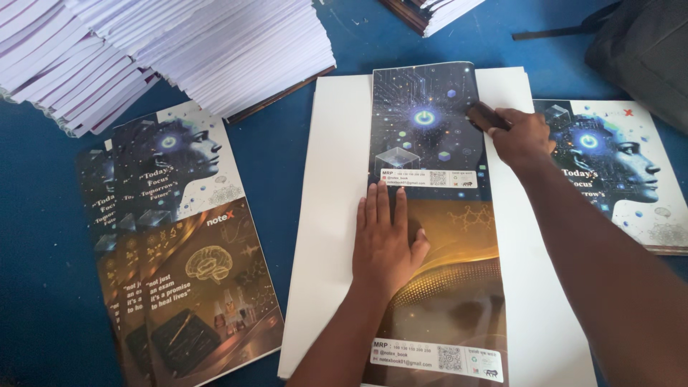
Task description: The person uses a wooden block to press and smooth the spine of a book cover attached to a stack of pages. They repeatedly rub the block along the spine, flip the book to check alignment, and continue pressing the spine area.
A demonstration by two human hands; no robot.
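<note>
I've got the left hand [385, 240] flat, fingers spread, pressing the printed cover sheet [433, 215] at frame centre, on a white board [326, 215]. Right hand [519, 136], upper right, closed round a dark brown block [489, 117] at the sheet's right edge. Finished covers [183, 244] lie at left, paper stacks [179, 50] upper left.
</note>
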